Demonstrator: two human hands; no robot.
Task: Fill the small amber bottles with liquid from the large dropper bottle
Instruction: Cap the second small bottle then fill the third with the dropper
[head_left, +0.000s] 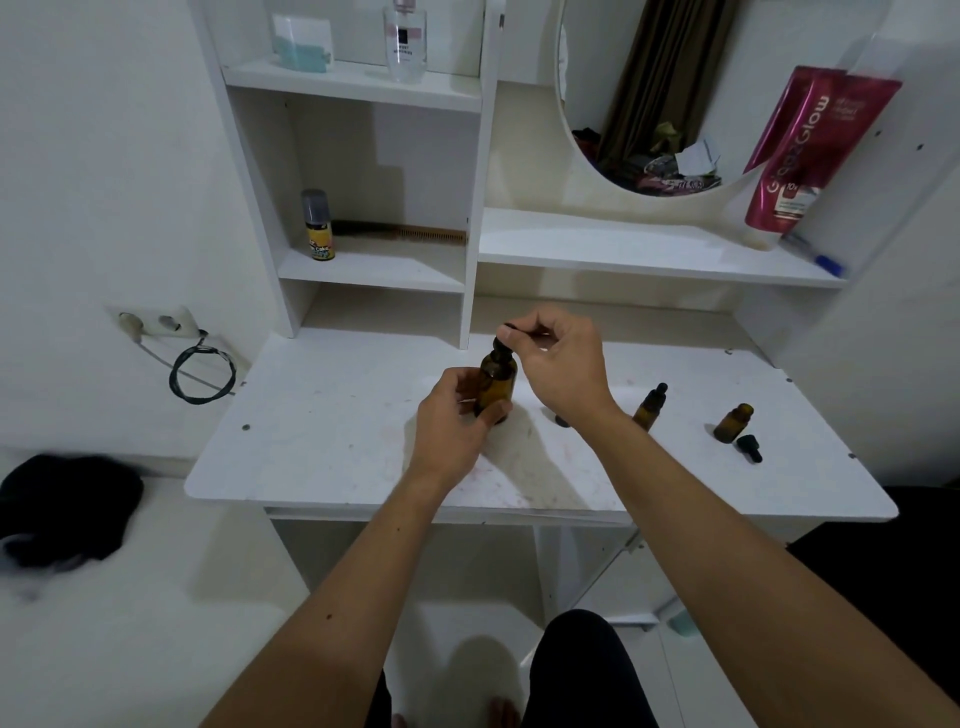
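Observation:
The large amber dropper bottle (497, 382) stands on the white desk (332, 447) at its middle. My left hand (457, 421) wraps around its lower body. My right hand (556, 358) pinches the black dropper cap (503, 345) at the bottle's neck. To the right stand two small amber bottles: one (649, 408) with its black dropper cap on, and one (732, 422) uncapped. A loose black dropper cap (749, 448) lies just in front of the uncapped bottle. A small dark object (562, 421) sits partly hidden under my right wrist.
White shelves rise behind the desk with a yellow spray can (318, 226), a comb (400, 231) and a perfume bottle (406, 39). A pink tube (810, 150) leans by the round mirror (654, 93). A wall socket with a coiled cable (202, 374) is at the left.

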